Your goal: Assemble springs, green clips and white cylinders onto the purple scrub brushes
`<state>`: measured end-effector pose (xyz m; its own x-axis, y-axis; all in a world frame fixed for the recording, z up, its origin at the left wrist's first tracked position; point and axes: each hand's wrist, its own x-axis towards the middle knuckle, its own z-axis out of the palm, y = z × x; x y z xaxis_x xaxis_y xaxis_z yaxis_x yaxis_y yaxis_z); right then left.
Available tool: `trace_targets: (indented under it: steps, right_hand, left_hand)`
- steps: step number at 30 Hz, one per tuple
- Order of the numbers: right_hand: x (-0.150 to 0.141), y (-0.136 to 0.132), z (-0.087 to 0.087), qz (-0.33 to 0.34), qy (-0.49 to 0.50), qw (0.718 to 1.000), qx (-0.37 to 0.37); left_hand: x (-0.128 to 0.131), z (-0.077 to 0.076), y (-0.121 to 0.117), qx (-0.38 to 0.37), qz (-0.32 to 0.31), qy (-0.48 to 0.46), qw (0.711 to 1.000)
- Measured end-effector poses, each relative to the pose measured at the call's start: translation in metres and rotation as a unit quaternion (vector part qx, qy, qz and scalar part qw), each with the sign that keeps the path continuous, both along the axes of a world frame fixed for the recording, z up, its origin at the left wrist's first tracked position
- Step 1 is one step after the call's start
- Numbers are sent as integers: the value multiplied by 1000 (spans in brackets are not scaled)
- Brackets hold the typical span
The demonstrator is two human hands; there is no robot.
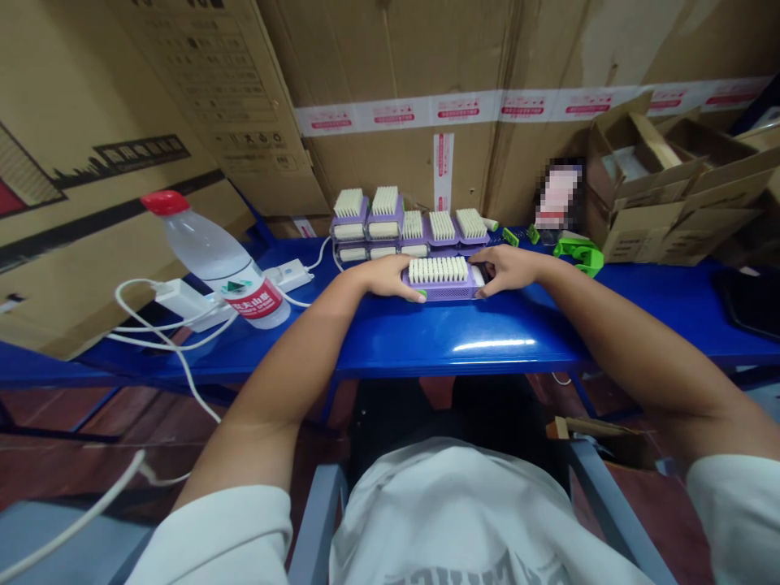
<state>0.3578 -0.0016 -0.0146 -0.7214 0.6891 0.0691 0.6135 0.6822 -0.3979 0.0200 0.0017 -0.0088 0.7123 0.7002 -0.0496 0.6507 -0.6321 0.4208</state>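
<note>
A purple brush [439,280] with pale bristles lies on the blue shelf-table [426,337] in front of me. My left hand [385,276] grips its left end with curled fingers. My right hand [507,270] clasps its right end, fingers bent round the edge. Just behind it, several more purple brushes [405,226] are stacked in rows against the cardboard wall, bristles up.
A plastic water bottle [219,260] with a red cap leans at the left beside a white power strip [183,299] and white cables. A green tool [578,253] lies right of my hands. Open cardboard boxes [658,187] stand at the right; large cartons line the back.
</note>
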Motion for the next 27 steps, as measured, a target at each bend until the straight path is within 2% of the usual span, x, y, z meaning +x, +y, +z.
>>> trace_targets:
  steps: [9,19,27]
  right_hand:
    - [2,4,-4,12,5,1000,6]
    - [-1,-1,1,6,0,1000,17]
    - [-1,-3,1,-3,-2,1000,9]
  left_hand:
    - [1,2,-1,-10,7,8,1000]
    - [1,2,-1,-11,11,5,1000]
    - [-1,-1,1,0,-10,-16,1000]
